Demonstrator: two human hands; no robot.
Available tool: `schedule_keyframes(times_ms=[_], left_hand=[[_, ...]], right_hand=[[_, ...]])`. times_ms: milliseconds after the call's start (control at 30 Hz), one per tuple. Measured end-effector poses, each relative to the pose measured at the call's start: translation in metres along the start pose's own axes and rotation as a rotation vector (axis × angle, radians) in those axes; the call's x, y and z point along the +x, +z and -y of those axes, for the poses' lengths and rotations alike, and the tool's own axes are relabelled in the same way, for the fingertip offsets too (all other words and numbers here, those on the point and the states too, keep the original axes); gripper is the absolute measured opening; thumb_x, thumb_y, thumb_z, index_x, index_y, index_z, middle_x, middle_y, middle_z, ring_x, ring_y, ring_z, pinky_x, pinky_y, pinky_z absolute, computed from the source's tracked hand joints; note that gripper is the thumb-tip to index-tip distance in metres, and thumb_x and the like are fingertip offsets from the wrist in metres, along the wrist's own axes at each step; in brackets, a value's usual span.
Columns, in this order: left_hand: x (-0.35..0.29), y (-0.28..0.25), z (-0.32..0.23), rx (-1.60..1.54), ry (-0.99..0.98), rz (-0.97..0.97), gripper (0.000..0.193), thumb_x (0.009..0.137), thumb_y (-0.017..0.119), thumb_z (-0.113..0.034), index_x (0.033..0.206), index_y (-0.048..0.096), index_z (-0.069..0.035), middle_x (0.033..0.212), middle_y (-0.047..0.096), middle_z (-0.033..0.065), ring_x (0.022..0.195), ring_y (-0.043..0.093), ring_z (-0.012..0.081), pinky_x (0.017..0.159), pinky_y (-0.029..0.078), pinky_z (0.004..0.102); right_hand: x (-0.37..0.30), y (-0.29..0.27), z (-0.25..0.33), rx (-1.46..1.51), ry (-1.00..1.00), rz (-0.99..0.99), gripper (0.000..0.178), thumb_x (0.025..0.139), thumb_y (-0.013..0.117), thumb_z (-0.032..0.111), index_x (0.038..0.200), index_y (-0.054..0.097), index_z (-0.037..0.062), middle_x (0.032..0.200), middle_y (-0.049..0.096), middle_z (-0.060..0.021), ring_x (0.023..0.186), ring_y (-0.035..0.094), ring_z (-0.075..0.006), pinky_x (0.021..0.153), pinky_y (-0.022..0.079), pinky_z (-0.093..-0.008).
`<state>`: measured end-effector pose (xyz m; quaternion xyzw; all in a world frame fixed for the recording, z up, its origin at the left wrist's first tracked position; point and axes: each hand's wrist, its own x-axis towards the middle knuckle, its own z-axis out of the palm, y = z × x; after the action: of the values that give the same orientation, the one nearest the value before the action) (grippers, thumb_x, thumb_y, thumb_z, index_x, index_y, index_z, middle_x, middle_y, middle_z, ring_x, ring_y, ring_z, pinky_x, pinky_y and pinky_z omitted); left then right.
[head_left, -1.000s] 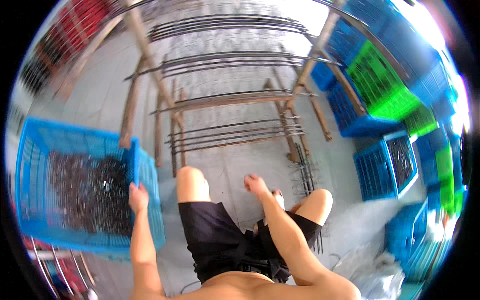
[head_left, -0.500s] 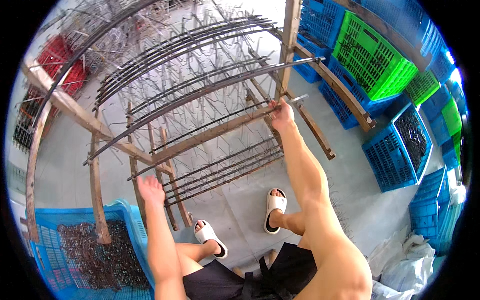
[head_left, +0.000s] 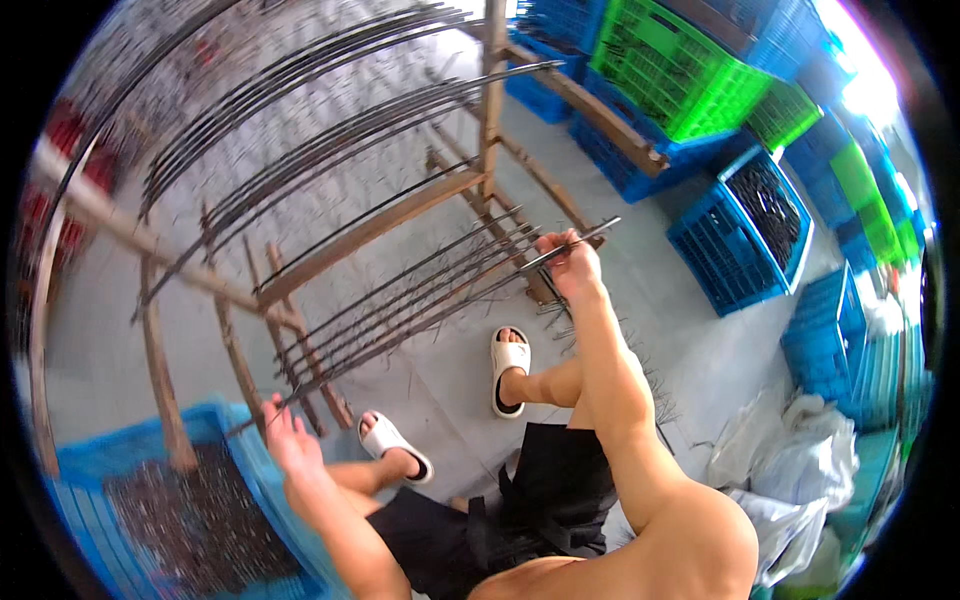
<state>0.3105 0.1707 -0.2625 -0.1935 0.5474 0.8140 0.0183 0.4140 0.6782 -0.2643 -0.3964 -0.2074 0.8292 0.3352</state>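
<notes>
My right hand (head_left: 570, 262) is closed around one end of a dark metal rod (head_left: 545, 258), whose tip sticks out beyond the fingers. From there the rod slants down to the left across the front of a wooden rack (head_left: 385, 222). At its other end my left hand (head_left: 292, 440) is raised with fingers stretched and apart; the rod passes right by the fingertips, and whether it rests on them I cannot tell. Several similar rods (head_left: 420, 275) with thin wire hooks lie across the rack's lower level, and more rods (head_left: 330, 45) fill the upper levels.
A blue crate (head_left: 255, 450) of dark, thin pieces stands at left under the rack's legs. On the right are a blue crate (head_left: 700, 255) of black parts, a green crate (head_left: 660, 60) on stacked crates, and white plastic bags (head_left: 800, 455). My sandalled feet are below the rack.
My right hand has come down from the middle crossbar with the rod, now lower and nearer me. My left hand has dropped too, fingers still spread. The view has shifted, blurring the far left.
</notes>
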Motion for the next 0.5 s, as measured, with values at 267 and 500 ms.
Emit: schedule_keyframes(times_ms=[267, 500], left_hand=[[0.012, 0.004, 0.056, -0.053, -0.058, -0.087, 0.036, 0.087, 0.054, -0.042, 0.089, 0.063, -0.007, 0.087, 0.056, 0.0031, 0.083, 0.046, 0.0131, 0.077, 0.036, 0.0295], [-0.01, 0.002, 0.072, -0.059, -0.027, -0.275, 0.022, 0.089, 0.055, -0.027, 0.078, 0.061, -0.009, 0.069, 0.048, -0.0029, 0.065, 0.041, 0.0081, 0.061, 0.033, 0.0241]], right_hand=[[-0.029, -0.101, -0.024, -0.229, -0.088, -0.002, 0.036, 0.09, 0.052, 0.042, 0.084, 0.055, 0.006, 0.071, 0.05, -0.0037, 0.061, 0.047, -0.018, 0.064, 0.046, -0.0335], [-0.094, -0.18, -0.233, -1.374, 0.238, 0.247, 0.025, 0.083, 0.053, 0.024, 0.062, 0.05, 0.0109, 0.054, 0.047, -0.0032, 0.043, 0.041, -0.0137, 0.038, 0.031, -0.0312]])
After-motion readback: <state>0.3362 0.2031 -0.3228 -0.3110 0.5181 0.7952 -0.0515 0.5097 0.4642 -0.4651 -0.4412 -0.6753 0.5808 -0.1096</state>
